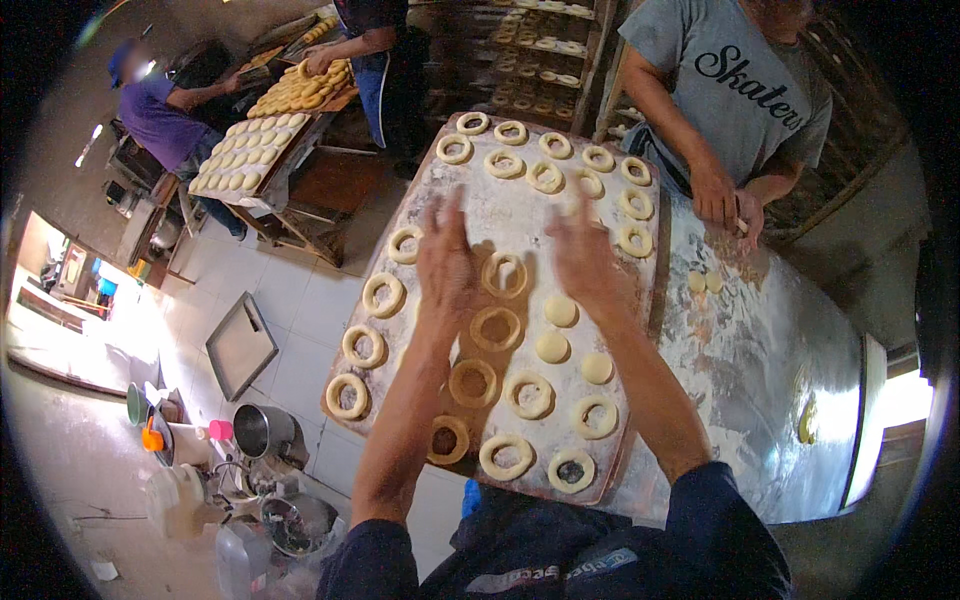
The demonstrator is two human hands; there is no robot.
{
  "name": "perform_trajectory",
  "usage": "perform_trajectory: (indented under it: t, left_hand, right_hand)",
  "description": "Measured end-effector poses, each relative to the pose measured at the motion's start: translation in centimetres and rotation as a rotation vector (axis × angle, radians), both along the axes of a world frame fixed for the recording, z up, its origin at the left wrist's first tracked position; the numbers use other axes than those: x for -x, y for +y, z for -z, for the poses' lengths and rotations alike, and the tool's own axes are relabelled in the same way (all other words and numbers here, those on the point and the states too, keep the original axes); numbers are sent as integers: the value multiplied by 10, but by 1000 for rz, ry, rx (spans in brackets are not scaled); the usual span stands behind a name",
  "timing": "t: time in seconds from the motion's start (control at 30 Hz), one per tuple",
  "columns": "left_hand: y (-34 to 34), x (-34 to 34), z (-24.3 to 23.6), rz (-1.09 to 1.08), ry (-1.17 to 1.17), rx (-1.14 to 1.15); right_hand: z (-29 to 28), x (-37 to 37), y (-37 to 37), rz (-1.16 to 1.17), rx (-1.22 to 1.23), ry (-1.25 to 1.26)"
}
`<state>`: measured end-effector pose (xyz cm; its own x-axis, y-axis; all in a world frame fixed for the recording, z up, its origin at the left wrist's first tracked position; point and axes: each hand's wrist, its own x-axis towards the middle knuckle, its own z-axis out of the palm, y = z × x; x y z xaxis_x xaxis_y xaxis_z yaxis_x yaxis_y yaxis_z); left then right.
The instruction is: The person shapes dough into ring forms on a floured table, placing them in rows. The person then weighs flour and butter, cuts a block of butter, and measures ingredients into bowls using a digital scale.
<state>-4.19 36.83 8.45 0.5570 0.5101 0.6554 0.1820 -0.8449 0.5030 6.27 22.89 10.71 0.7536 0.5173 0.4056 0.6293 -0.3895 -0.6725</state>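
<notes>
Over a floured board covered with raw dough rings, both my hands are raised and blurred by motion. My left hand has its fingers stretched out and apart, with nothing seen in it, near a dough ring on the left side. My right hand also has spread fingers, beside the dough rings along the right edge, and partly covers one. Between my forearms a dough ring lies in shadow with several others below it. Close to my right wrist are round dough pieces without holes, including a flat dough disc.
On the right a floured metal table adjoins the board; a co-worker's hands work there near two small dough pieces. Racks stand behind. At far left two people handle trays of buns. An empty tray and a pot are on the floor.
</notes>
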Motion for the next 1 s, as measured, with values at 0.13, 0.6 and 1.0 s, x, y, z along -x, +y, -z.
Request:
perform_trajectory:
  t: [0.13, 0.6, 1.0]
  left_hand:
    - [8, 6, -5, 159, 180, 206]
    - [-104, -21, 17, 349, 878, -48]
    - [-349, -97, 37, 462, 918, -79]
  right_hand:
    - [19, -24, -90, 69, -124, 392]
    - [30, 15, -172, -226, 299, 462]
    - [78, 80, -384, 111, 208, 54]
